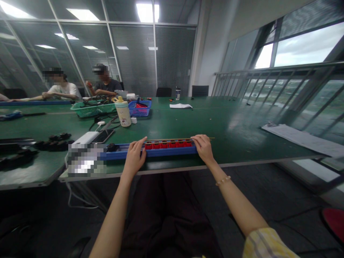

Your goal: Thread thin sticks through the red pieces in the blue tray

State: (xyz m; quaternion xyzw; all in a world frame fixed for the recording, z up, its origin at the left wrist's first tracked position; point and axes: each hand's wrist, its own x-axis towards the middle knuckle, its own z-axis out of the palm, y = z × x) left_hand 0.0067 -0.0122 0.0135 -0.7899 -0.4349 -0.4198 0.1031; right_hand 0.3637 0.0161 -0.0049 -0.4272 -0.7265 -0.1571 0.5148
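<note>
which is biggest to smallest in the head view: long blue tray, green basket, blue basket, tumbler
1. Long blue tray
2. Green basket
3. Blue basket and tumbler: too alike to rank; one is wider, the other taller, and the tumbler stands nearer the camera.

Kinda dim in here — cloudy daylight from the window (301, 48) on the right, white lights (82, 14) up top. Soft glare on the counter (236, 122), murky floor (258, 195), stretched edges, general softness — plus some blocky pixelation.
</note>
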